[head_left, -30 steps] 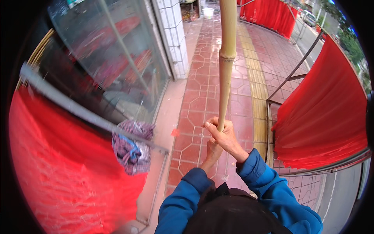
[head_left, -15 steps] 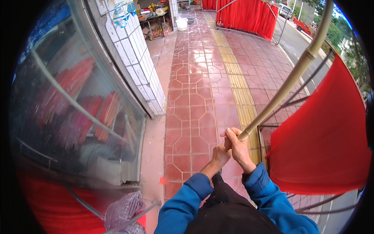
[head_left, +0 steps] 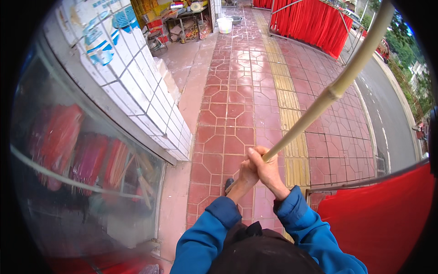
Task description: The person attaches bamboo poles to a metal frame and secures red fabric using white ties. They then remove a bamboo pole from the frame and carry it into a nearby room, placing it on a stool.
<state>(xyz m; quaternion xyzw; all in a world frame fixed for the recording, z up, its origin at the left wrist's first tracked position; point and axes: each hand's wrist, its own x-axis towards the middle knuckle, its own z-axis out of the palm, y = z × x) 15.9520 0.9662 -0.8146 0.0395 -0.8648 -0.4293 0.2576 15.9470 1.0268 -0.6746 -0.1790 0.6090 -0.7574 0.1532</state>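
Observation:
A long bamboo pole [head_left: 332, 91] slants up and away to the right, its near end gathered in front of my body. My right hand [head_left: 265, 170] is closed around that near end. Pressed against it on the left is my left hand [head_left: 247, 174], also closed at the pole's butt; some of its fingers are hidden behind the right hand. The pole's far end runs out of the picture at the top right.
Red tiled pavement [head_left: 239, 98] with a yellow ridged strip [head_left: 287, 100] runs ahead. A white tiled pillar [head_left: 146, 91] and glass window [head_left: 105, 182] stand left. Red cloth [head_left: 378, 223] hangs near right; a rack of red strands [head_left: 310, 25] and a white bucket [head_left: 225, 25] stand farther off.
I have moved forward along the pavement, so the pillar is nearer and the near red cloth has dropped back. Both hands keep their hold on the pole. A dark shoe shows at left of my hands.

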